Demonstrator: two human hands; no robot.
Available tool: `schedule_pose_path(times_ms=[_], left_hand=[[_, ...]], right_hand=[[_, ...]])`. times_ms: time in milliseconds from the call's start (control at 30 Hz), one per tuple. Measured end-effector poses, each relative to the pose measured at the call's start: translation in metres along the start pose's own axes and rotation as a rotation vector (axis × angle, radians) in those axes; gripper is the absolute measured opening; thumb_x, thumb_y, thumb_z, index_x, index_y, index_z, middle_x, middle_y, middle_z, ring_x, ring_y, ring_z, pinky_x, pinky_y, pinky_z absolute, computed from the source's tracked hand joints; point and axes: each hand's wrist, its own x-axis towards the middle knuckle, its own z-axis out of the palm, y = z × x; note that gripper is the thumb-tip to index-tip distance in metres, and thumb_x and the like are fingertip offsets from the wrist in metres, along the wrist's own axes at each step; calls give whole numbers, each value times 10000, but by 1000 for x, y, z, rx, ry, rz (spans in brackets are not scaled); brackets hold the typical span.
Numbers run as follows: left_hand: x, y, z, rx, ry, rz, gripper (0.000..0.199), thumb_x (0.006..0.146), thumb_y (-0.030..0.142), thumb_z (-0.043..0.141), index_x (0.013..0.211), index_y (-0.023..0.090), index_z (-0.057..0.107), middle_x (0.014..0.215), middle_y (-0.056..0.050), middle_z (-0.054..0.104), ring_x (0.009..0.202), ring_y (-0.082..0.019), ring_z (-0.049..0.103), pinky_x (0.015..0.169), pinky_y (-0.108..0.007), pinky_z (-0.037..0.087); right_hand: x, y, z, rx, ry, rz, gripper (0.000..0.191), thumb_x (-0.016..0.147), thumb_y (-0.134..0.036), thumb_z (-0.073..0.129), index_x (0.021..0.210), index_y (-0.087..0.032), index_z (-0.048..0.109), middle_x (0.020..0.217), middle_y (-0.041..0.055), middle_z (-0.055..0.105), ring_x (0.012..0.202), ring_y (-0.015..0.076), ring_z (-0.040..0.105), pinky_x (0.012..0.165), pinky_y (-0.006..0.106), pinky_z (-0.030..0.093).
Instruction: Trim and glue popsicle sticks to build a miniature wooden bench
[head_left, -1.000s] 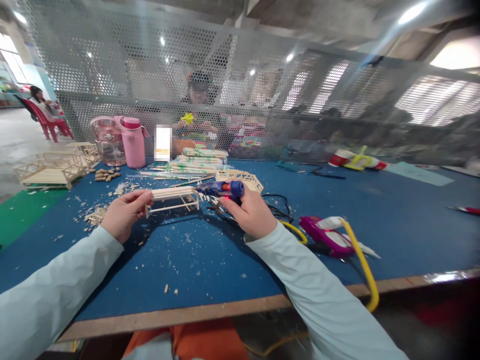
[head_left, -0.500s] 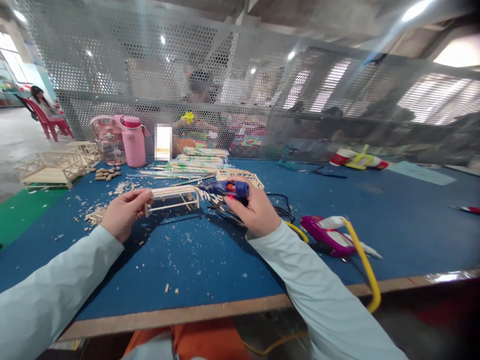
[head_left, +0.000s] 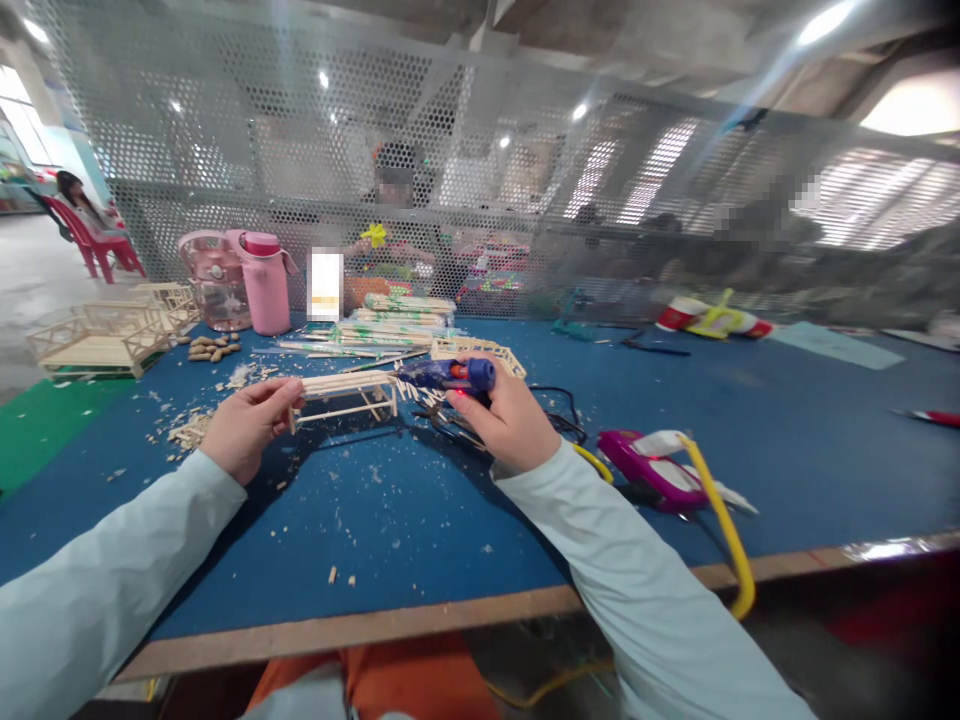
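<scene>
Between thumb and fingers, my left hand (head_left: pixel 251 425) pinches the left end of a small wooden stick frame (head_left: pixel 345 387), held just above the blue table. My right hand (head_left: pixel 517 415) is wrapped round a blue glue gun (head_left: pixel 446 376), a small red light glowing on it. The gun's nozzle points left and meets the right end of the frame; whether glue is coming out is too small to tell. Behind the gun lies another stick frame (head_left: pixel 480 350), partly covered by it and my fingers.
Bundles of wooden sticks (head_left: pixel 397 322), peanuts (head_left: pixel 214 348) and two pink bottles (head_left: pixel 266 285) stand or lie at the back. Larger stick models (head_left: pixel 97 340) are at far left. A purple power strip (head_left: pixel 649 470) with a yellow cable lies right. A perforated screen (head_left: pixel 525 170) borders the table.
Both hands, the frame and the glue gun keep almost the same pose. The whole view has shifted very slightly.
</scene>
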Motion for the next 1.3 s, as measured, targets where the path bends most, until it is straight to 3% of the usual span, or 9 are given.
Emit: schedule_pose_path(times_ms=[833, 1033, 1300], left_hand=[[0, 1, 1, -1, 16, -5, 440, 440, 453, 783, 712, 135, 646, 566, 19, 591, 446, -54, 416, 421, -187, 313], [-1, 1, 1, 13, 10, 14, 423, 440, 449, 778, 688, 134, 643, 560, 16, 583, 436, -62, 418, 418, -200, 307], [-1, -1, 1, 22, 3, 25, 411, 456, 460, 769, 694, 148, 647, 570, 19, 589, 448, -70, 419, 432, -209, 307]], right_hand=[[0, 0, -5, -68, 5, 2, 326, 793, -369, 475, 1045, -162, 479, 898, 123, 643, 858, 269, 604, 714, 375, 450], [1, 3, -5, 18, 104, -13, 307, 789, -366, 506, 1032, -182, 469, 880, 84, 642, 795, 230, 606, 729, 361, 455], [-1, 4, 5, 82, 90, -47, 297, 783, -341, 526, 1031, -189, 467, 880, 67, 620, 788, 208, 592, 741, 345, 454]])
